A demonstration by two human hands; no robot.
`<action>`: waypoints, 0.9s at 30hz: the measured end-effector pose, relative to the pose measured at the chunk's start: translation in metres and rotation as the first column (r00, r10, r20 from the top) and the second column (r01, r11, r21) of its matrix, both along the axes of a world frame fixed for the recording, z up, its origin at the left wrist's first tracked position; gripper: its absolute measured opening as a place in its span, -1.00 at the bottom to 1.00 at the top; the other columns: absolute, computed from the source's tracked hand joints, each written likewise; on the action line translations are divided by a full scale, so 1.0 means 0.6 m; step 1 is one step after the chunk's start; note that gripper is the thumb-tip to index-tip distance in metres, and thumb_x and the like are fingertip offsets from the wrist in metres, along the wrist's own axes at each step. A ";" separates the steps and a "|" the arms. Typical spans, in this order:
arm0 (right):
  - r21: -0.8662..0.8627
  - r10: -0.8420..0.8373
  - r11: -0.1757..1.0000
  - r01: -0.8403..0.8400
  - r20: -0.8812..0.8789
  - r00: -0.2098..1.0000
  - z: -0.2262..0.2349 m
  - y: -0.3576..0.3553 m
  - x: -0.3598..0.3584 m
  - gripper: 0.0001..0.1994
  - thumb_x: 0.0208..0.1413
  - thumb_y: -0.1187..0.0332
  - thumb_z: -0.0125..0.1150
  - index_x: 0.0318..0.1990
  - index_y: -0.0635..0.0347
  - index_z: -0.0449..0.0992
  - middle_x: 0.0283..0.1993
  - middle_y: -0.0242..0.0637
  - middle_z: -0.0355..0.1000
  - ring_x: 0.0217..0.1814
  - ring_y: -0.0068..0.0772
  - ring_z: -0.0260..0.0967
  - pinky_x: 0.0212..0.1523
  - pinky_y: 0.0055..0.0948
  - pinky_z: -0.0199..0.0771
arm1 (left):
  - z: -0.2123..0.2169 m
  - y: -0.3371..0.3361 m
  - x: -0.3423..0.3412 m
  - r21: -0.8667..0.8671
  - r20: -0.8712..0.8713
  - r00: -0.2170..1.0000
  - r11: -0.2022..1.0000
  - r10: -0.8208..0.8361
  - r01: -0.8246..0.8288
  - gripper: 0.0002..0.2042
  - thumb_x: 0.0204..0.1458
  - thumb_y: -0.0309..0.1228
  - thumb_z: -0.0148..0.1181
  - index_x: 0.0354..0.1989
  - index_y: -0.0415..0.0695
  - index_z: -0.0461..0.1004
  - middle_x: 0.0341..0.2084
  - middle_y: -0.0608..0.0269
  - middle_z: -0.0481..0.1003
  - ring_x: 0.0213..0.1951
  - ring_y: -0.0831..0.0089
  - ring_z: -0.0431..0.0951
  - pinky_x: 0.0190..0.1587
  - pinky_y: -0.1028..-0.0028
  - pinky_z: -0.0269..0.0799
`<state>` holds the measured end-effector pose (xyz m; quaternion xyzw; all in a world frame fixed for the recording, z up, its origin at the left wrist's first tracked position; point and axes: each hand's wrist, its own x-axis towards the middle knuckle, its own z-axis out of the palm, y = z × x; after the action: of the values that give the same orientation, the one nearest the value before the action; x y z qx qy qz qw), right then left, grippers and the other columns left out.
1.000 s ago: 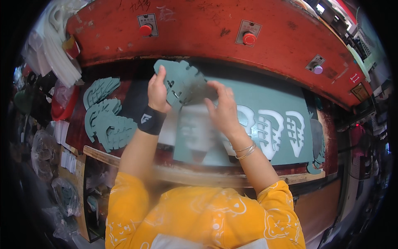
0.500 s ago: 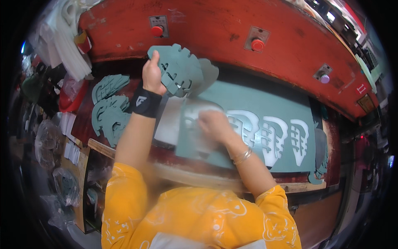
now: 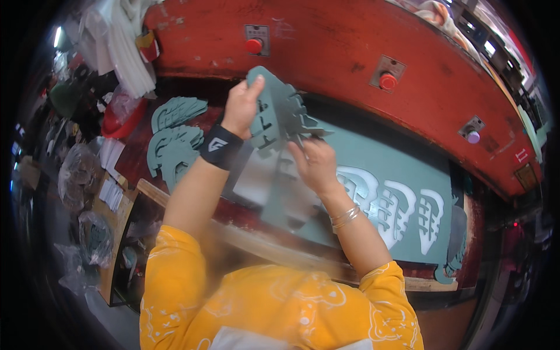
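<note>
My left hand (image 3: 240, 109) and right hand (image 3: 318, 166) grip pieces (image 3: 270, 105). Piles (image 3: 164, 153) at 10 o'clock, cutouts (image 3: 391, 233) bare at 4, leftovers unclear tbh.

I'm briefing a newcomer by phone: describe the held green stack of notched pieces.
Find the long red beam. Near its left end, the left hand with a black wristband holds up the green stack of notched pieces, unlike the green piles lying further left.

Red machine front (image 3: 315, 52) w/ btns (image 3: 388, 81) across back; wood-edged bench (image 3: 420, 284) below; bright light (image 3: 58, 37) upper L
</note>
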<state>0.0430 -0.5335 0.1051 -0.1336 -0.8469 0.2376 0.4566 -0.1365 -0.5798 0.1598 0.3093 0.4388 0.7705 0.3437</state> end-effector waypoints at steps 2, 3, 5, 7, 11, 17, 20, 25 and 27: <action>0.064 0.014 0.998 -0.011 -0.052 0.999 -0.016 -0.004 0.007 -0.92 0.00 0.42 0.26 -0.39 0.21 0.50 -0.48 -0.15 0.40 -0.42 -0.07 0.35 -0.42 -0.25 0.32 | -0.011 0.003 0.005 0.015 0.055 0.998 1.000 -0.026 0.025 -0.77 0.23 -0.30 -0.01 -0.20 -0.23 0.44 -0.36 0.23 0.52 -0.36 0.49 0.51 -0.28 0.45 0.45; 0.075 0.009 0.997 -0.005 -0.051 0.999 -0.023 -0.003 0.012 -0.93 -0.02 0.43 0.25 -0.39 0.20 0.50 -0.48 -0.16 0.41 -0.43 -0.08 0.35 -0.41 -0.25 0.32 | -0.015 0.004 0.007 -0.008 0.054 0.999 1.000 0.004 -0.003 -0.77 0.23 -0.30 -0.01 -0.21 -0.23 0.44 -0.36 0.23 0.51 -0.36 0.49 0.51 -0.28 0.44 0.45; 0.081 -0.019 0.996 0.020 -0.020 1.000 -0.035 0.000 0.020 -0.93 -0.05 0.45 0.24 -0.39 0.19 0.51 -0.48 -0.17 0.41 -0.43 -0.09 0.35 -0.39 -0.26 0.33 | -0.012 0.008 0.000 -0.070 0.056 0.997 0.996 0.050 -0.046 -0.78 0.23 -0.30 -0.01 -0.21 -0.23 0.43 -0.37 0.23 0.51 -0.36 0.48 0.51 -0.29 0.43 0.45; 0.147 0.170 0.973 -0.177 0.060 0.984 -0.046 0.001 0.039 -0.93 -0.09 0.47 0.22 -0.40 0.18 0.50 -0.48 -0.17 0.42 -0.43 -0.09 0.35 -0.37 -0.26 0.33 | 0.007 0.003 -0.028 -0.032 0.051 0.987 0.988 0.153 -0.152 -0.74 0.23 -0.28 -0.03 -0.23 -0.27 0.42 -0.42 0.15 0.50 -0.45 0.37 0.52 -0.34 0.33 0.50; 0.113 0.195 0.964 -0.242 0.325 0.926 -0.065 -0.005 0.054 -0.90 -0.15 0.48 0.16 -0.40 0.16 0.51 -0.46 -0.17 0.43 -0.40 -0.07 0.37 -0.32 -0.24 0.36 | 0.100 -0.046 -0.157 0.025 -0.045 0.965 0.966 0.258 -0.257 -0.68 0.23 -0.18 -0.02 -0.23 -0.25 0.41 -0.48 0.17 0.50 -0.47 0.36 0.54 -0.36 0.36 0.54; -0.141 0.230 0.971 -0.192 0.341 0.912 -0.058 -0.009 0.045 -0.76 -0.13 0.33 0.27 -0.24 0.15 0.57 -0.28 -0.14 0.48 -0.20 -0.06 0.42 -0.13 -0.21 0.43 | 0.206 -0.188 -0.251 -0.260 -0.345 0.939 0.959 0.021 -0.117 -0.74 0.11 -0.24 0.18 -0.21 -0.20 0.44 -0.45 0.27 0.53 -0.47 0.50 0.56 -0.38 0.48 0.54; -0.141 0.229 0.972 -0.188 0.399 0.888 -0.037 -0.008 0.057 -0.62 -0.15 0.29 0.33 -0.11 0.13 0.52 -0.15 -0.14 0.46 -0.11 -0.05 0.40 -0.08 -0.21 0.41 | 0.233 -0.264 -0.259 -0.359 -0.386 0.920 0.907 0.070 -0.219 -0.72 0.10 -0.26 0.19 -0.11 -0.19 0.46 -0.41 0.32 0.53 -0.41 0.54 0.56 -0.34 0.51 0.54; -0.191 0.229 0.970 -0.154 0.488 0.842 0.005 -0.016 0.090 -0.45 -0.16 0.30 0.39 0.07 0.14 0.41 0.04 -0.08 0.37 0.06 0.01 0.33 0.05 -0.20 0.34 | 0.203 -0.347 -0.295 -0.390 -0.445 0.890 0.872 0.103 -0.296 -0.69 0.13 -0.25 0.15 -0.06 -0.20 0.46 -0.32 0.34 0.50 -0.36 0.57 0.50 -0.27 0.53 0.47; -0.245 0.221 0.964 -0.103 0.524 0.823 0.022 -0.017 0.107 -0.46 -0.14 0.32 0.38 0.07 0.16 0.41 0.07 -0.06 0.35 0.09 0.02 0.32 0.08 -0.20 0.33 | 0.190 -0.372 -0.325 -0.425 -0.515 0.851 0.831 0.103 -0.358 -0.67 0.14 -0.24 0.15 -0.03 -0.20 0.46 -0.29 0.32 0.50 -0.36 0.56 0.49 -0.26 0.50 0.47</action>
<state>0.1073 -0.5440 0.1185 -0.1695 -0.9208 0.3140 0.1577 -0.3315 -0.8032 0.2737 0.3287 0.7304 0.5655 0.1968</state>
